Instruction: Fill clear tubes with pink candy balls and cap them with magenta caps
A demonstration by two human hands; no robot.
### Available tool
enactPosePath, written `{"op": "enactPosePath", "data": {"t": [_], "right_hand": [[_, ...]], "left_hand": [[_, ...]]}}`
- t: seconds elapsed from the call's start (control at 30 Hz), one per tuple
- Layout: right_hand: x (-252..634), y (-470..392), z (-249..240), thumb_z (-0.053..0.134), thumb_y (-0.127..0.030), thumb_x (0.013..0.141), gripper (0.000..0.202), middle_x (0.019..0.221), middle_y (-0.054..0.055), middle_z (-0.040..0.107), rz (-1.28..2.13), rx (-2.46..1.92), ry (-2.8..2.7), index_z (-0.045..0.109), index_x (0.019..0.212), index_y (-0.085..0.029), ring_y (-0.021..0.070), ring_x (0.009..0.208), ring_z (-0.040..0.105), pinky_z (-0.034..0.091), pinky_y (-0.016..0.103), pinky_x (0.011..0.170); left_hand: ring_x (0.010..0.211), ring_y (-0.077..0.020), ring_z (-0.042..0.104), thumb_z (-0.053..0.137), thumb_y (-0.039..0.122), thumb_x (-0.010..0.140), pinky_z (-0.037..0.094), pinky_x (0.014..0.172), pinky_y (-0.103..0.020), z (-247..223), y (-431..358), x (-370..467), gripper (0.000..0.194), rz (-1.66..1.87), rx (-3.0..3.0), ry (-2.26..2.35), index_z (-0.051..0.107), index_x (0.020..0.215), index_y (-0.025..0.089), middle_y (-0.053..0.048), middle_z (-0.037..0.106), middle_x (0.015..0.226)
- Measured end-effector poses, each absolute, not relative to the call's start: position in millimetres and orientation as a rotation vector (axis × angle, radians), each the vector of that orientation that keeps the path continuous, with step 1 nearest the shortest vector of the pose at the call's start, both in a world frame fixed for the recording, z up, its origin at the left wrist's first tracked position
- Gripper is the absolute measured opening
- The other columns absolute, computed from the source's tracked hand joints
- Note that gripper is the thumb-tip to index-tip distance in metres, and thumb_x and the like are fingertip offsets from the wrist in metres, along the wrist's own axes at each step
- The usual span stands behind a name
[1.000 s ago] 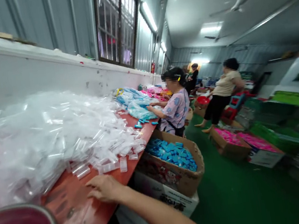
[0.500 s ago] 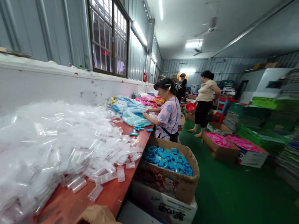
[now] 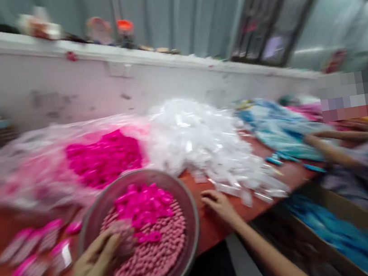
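My left hand is over the left side of a grey metal bowl, its fingers closed on a small clear container that looks filled with pink beads. Inside the bowl lie many round pink beads with a heap of bright pink caps on top. Just right of the bowl, my right hand rests at the red tabletop, fingers loosely extended and seemingly holding nothing. Several clear containers with pink ends lie left of the bowl. Motion blur softens the details.
Behind the bowl, a plastic bag holds pink pieces. A large pile of clear empty containers spreads to its right. Further right, another person's arm reaches to a bag of blue pieces. Below is a cardboard box of blue pieces.
The view has swung left and down, bringing the whole bowl, the pink pieces and my left hand with a container into sight. My right hand now appears beside the bowl.
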State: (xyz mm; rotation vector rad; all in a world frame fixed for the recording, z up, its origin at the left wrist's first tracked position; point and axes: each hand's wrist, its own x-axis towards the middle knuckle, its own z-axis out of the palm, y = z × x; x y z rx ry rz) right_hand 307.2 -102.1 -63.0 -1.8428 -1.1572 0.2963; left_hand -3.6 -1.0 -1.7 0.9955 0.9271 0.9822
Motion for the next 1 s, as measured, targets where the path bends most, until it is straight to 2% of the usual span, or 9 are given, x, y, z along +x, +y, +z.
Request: {"op": "enactPosePath", "data": {"t": [0.07, 0.23, 0.47, 0.6, 0.7, 0.77, 0.9, 1.0], "right_hand": [[318, -79, -47, 0.047, -0.038, 0.082, 0.031, 0.081, 0.008, 0.066, 0.389, -1.767, -1.208, 0.06, 0.096, -0.014, 0.0166, 0.066, 0.061, 0.051, 0.03, 0.06], [298, -21, 5, 0.053, -0.04, 0.078, 0.029, 0.075, 0.004, 0.065, 0.413, -1.656, -1.381, 0.063, 0.091, -0.016, 0.0153, 0.065, 0.06, 0.05, 0.029, 0.063], [241, 15, 48, 0.05, -0.025, 0.082, 0.017, 0.082, 0.003, 0.069, 0.223, -1.689, -2.016, 0.066, 0.087, -0.02, 0.0163, 0.073, 0.063, 0.045, 0.025, 0.066], [221, 19, 44, 0.051, -0.024, 0.082, 0.017, 0.073, 0.007, 0.068, 0.088, -2.018, -2.387, 0.064, 0.073, -0.018, 0.0206, 0.069, 0.064, 0.041, 0.027, 0.06], [212, 19, 28, 0.056, -0.038, 0.079, 0.022, 0.076, 0.011, 0.069, 0.039, -2.225, -2.409, 0.062, 0.081, -0.016, 0.0256, 0.072, 0.065, 0.041, 0.029, 0.059], [208, 18, 15, 0.056, -0.041, 0.079, 0.029, 0.08, 0.015, 0.068, 0.028, -2.287, -2.378, 0.061, 0.089, -0.015, 0.0279, 0.074, 0.066, 0.042, 0.03, 0.059], [204, 19, -3, 0.049, -0.03, 0.083, 0.021, 0.082, 0.016, 0.068, 0.038, -2.264, -2.351, 0.06, 0.089, -0.014, 0.0276, 0.076, 0.066, 0.043, 0.03, 0.061], [208, 18, 1, 0.048, -0.029, 0.083, 0.019, 0.08, 0.013, 0.068, 0.051, -2.24, -2.328, 0.061, 0.085, -0.015, 0.0255, 0.074, 0.065, 0.043, 0.029, 0.061]], "left_hand": [[0.074, -0.0193, 0.064, 0.071, 0.034, 0.068, 0.055, 0.068, -0.032, 0, 1, -14, 0.032, 0.888, 0.972, 0.819, 0.064, 0.095, 0.018, -0.003, 0.068, 0.085], [0.074, -0.0146, 0.064, 0.066, 0.029, 0.074, 0.054, 0.067, -0.025, 6, 1, -11, 0.026, 0.922, 0.988, 0.698, 0.066, 0.097, 0.016, -0.005, 0.069, 0.087], [0.075, -0.0169, 0.065, 0.062, 0.026, 0.077, 0.055, 0.069, -0.029, 2, -4, -15, 0.025, 1.073, 0.939, 0.713, 0.065, 0.1, 0.016, -0.006, 0.068, 0.089], [0.071, -0.0173, 0.065, 0.064, 0.027, 0.075, 0.056, 0.068, -0.03, 2, -3, -12, 0.028, 1.149, 0.903, 0.754, 0.064, 0.101, 0.015, -0.007, 0.069, 0.088], [0.073, -0.0188, 0.066, 0.065, 0.029, 0.074, 0.056, 0.068, -0.031, 2, -3, -10, 0.03, 1.167, 0.922, 0.77, 0.065, 0.1, 0.014, -0.007, 0.069, 0.09], [0.073, -0.0193, 0.066, 0.064, 0.03, 0.074, 0.056, 0.069, -0.032, 2, -4, -9, 0.031, 1.168, 0.95, 0.762, 0.064, 0.101, 0.014, -0.007, 0.069, 0.091], [0.077, -0.0186, 0.065, 0.064, 0.032, 0.075, 0.055, 0.069, -0.03, 4, -3, -7, 0.032, 1.144, 1.023, 0.763, 0.063, 0.102, 0.015, -0.007, 0.069, 0.092], [0.08, -0.0186, 0.064, 0.063, 0.036, 0.074, 0.055, 0.065, -0.027, 6, -2, -6, 0.034, 1.085, 1.085, 0.795, 0.063, 0.102, 0.015, -0.006, 0.067, 0.099]]}}
